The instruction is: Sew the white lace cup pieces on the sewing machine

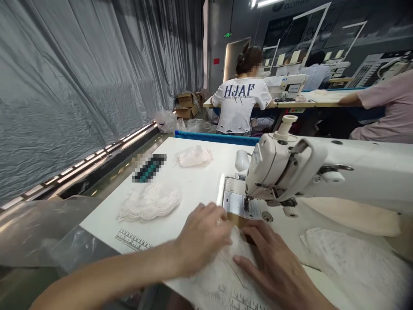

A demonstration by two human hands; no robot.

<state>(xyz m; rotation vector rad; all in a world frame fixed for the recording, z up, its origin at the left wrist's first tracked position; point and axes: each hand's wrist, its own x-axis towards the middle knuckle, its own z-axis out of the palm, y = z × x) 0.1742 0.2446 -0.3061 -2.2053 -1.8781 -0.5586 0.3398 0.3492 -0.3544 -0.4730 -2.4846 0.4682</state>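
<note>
A piece of white lace fabric (227, 271) lies at the front of the sewing machine (287, 168), below its needle area. My left hand (206, 237) is closed on the fabric's left edge, its fingers bent and partly hiding the cloth. On the other side, my right hand (274, 254) rests on the same fabric with thumb and fingers apart. The metal needle plate (235, 202) sits just beyond both hands. A stack of scalloped white lace pieces (150, 201) lies left of my left hand. More white lace (351, 254) lies right of my right hand.
A small pale pink fabric pile (194, 156) and a pixelated dark object (149, 168) lie on the white table (180, 183). A beige fabric piece (355, 215) is under the machine arm. Clear plastic (41, 232) hangs at left. Ahead sits a person (241, 101) in a white shirt.
</note>
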